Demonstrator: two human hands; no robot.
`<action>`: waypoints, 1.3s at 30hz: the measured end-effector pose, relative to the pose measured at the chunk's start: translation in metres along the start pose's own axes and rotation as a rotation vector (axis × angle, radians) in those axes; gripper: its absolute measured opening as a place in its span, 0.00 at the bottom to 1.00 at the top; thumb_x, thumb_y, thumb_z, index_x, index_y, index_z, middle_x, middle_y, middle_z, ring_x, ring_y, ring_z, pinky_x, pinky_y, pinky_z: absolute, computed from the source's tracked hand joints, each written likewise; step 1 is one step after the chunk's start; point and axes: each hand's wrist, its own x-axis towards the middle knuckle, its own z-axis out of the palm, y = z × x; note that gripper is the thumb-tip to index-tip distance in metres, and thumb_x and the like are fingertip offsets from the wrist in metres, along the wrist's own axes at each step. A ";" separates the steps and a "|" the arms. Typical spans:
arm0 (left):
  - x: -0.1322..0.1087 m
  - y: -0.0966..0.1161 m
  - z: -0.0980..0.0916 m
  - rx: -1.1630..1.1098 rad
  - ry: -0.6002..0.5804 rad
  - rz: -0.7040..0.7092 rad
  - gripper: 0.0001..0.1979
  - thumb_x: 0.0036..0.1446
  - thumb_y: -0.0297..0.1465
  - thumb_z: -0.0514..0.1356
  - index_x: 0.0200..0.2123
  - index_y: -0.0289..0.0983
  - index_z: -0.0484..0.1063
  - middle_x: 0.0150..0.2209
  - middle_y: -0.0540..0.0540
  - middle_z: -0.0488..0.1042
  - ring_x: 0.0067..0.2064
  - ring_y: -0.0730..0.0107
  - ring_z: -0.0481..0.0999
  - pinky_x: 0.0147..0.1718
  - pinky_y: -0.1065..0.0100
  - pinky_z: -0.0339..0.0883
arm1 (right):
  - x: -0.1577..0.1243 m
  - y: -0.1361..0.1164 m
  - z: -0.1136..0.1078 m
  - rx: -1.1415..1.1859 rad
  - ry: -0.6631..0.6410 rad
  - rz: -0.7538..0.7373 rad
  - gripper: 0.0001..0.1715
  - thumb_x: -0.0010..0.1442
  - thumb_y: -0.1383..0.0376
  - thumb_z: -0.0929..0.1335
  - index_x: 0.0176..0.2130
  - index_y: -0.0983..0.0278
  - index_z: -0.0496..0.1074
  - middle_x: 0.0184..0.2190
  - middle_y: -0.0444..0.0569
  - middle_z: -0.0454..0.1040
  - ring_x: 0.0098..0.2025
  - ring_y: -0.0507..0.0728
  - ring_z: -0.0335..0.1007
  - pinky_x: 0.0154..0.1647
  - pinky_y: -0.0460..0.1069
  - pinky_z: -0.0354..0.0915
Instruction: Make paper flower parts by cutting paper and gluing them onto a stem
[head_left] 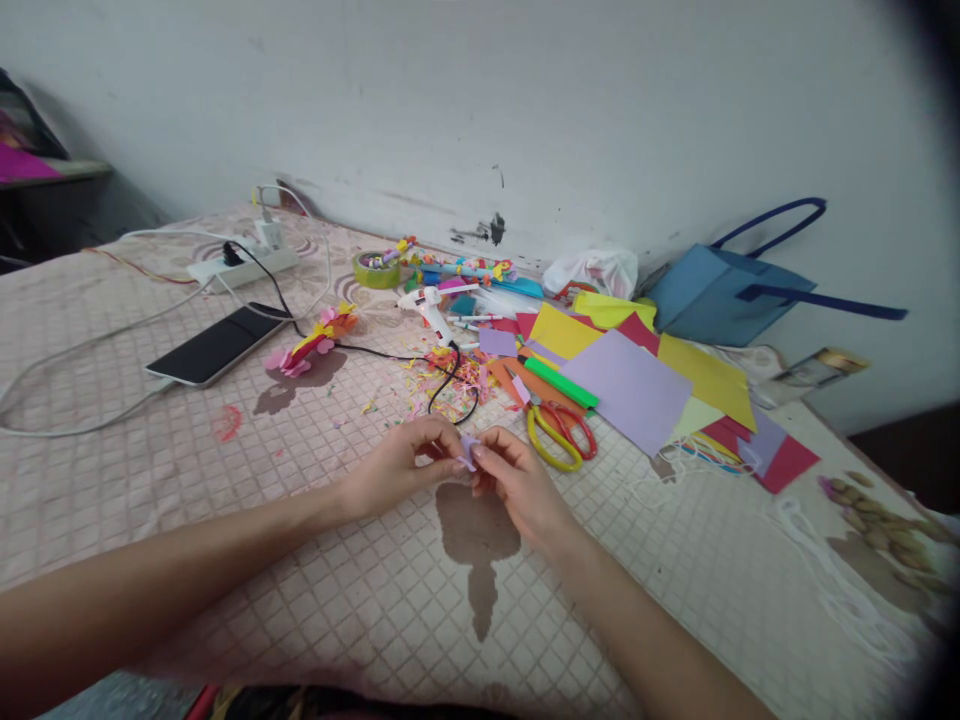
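A small piece of purple paper [468,450] is pinched between the fingertips of both hands, above the patterned tablecloth. My left hand [409,463] grips it from the left, thumb and fingers closed together. From the right, my right hand [517,480] holds the same piece, with its lower fingers partly hidden. Just beyond the hands lie colored paper scraps [450,385] and a black cord. Scissors [559,435] with red and yellow handles rest to the right of my right hand, beside a green cutter [561,382].
A white glue gun [433,312] and a tape roll [376,270] lie farther back. Colored sheets [630,385] spread at the right, near a blue bag [724,295]. On the left are a phone [217,345], a paper-flower piece [311,342] and a power strip [244,268] with cables.
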 end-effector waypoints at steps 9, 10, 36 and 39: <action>0.002 -0.010 0.005 -0.467 0.015 -0.275 0.11 0.49 0.33 0.64 0.30 0.32 0.67 0.29 0.47 0.74 0.32 0.71 0.73 0.35 0.67 0.65 | -0.002 0.002 0.002 -0.095 -0.023 -0.009 0.11 0.55 0.59 0.69 0.30 0.64 0.67 0.21 0.41 0.68 0.22 0.49 0.64 0.23 0.44 0.62; 0.002 -0.011 0.006 -0.484 0.021 -0.294 0.11 0.48 0.33 0.65 0.29 0.32 0.68 0.29 0.47 0.75 0.32 0.71 0.73 0.35 0.68 0.65 | -0.002 0.002 0.002 -0.090 -0.023 -0.003 0.11 0.55 0.59 0.68 0.30 0.64 0.67 0.21 0.41 0.68 0.22 0.49 0.64 0.23 0.44 0.62; 0.000 -0.009 0.007 -0.620 0.042 -0.422 0.10 0.47 0.32 0.66 0.26 0.32 0.70 0.24 0.50 0.74 0.27 0.77 0.71 0.29 0.73 0.61 | -0.001 0.003 0.000 -0.205 0.015 -0.127 0.10 0.58 0.59 0.67 0.31 0.63 0.68 0.23 0.41 0.67 0.23 0.48 0.63 0.24 0.44 0.63; 0.000 -0.009 0.008 -0.617 0.053 -0.396 0.11 0.47 0.33 0.66 0.27 0.32 0.69 0.27 0.48 0.75 0.32 0.72 0.73 0.34 0.69 0.63 | -0.001 0.004 0.000 -0.199 0.011 -0.107 0.09 0.58 0.59 0.67 0.31 0.63 0.68 0.22 0.41 0.68 0.23 0.48 0.63 0.23 0.44 0.62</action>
